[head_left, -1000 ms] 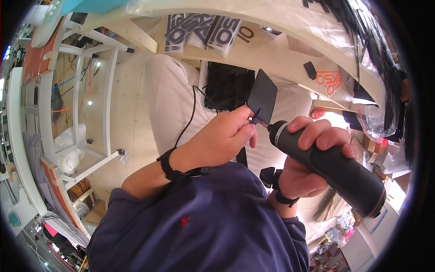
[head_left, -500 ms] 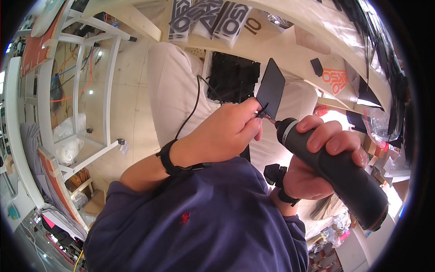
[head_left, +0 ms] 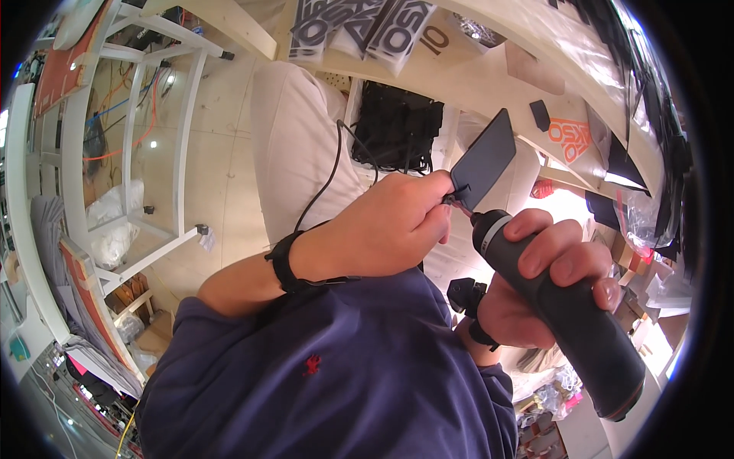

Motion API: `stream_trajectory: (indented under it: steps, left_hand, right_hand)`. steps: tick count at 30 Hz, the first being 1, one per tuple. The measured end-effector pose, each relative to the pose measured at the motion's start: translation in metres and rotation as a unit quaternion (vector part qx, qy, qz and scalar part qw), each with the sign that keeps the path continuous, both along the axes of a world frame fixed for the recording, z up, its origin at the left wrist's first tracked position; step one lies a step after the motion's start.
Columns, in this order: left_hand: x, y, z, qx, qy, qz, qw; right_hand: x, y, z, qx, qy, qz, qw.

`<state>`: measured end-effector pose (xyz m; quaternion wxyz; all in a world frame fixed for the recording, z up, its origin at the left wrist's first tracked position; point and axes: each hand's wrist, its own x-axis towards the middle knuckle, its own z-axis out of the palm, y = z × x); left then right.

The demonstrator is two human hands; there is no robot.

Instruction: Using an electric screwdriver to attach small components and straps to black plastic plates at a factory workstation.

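Note:
My left hand [head_left: 394,218] is closed in a pinch at the lower corner of a thin, flat black plate [head_left: 489,157], where a small dark fitting partly shows beside the fingertips. My right hand [head_left: 562,256] wraps round a thick black power screwdriver [head_left: 592,344] with a light band near its nose. The tool slants up and to the left, and its narrow tip reaches the fitting at the plate's corner; whether it sits in a screw is too small to tell. Part of the fitting is hidden by my left fingers.
Beyond my hands, a light tray holds a heap of black pieces [head_left: 397,126]. Printed plastic packets [head_left: 401,34] and a small black piece [head_left: 540,115] lie on the pale bench [head_left: 474,84]. A black cable [head_left: 330,180] runs from my left wrist. White metal frames [head_left: 183,145] stand at left.
The plate and my left hand have shifted slightly right, and the plate leans further right. The screwdriver's rear end has swung lower, its tip staying by the fitting.

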<state>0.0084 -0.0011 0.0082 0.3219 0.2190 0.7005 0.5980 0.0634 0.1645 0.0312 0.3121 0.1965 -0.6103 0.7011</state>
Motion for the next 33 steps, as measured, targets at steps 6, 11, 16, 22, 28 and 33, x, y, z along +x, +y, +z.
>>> stream_trajectory:
  steps: [6,11,16,22,28,33]
  left_hand:
    - [0.0,0.001,-0.003,0.012,0.016,0.005,1.0]
    - [0.001,0.002,-0.007,-0.013,0.032,-0.007,0.999]
    - [0.001,0.002,-0.008,-0.003,0.018,-0.009,1.0]
    - [-0.004,0.003,-0.009,-0.019,0.029,-0.004,0.999]
    - [-0.002,0.006,-0.016,-0.019,0.021,0.001,1.0]
    - [-0.024,0.013,-0.038,-0.061,0.037,-0.072,0.995]
  right_hand:
    - [-0.001,-0.001,0.001,0.021,0.01,0.01,1.0]
    - [-0.001,0.002,0.0,0.034,0.012,0.016,0.999]
    - [-0.001,0.003,-0.004,0.036,0.015,0.015,0.999]
    - [-0.009,0.002,-0.001,0.059,0.006,0.019,0.998]
    - [-0.012,0.001,-0.014,0.041,0.023,0.006,0.999]
    - [-0.01,0.006,-0.029,-0.016,-0.065,-0.056,0.996]
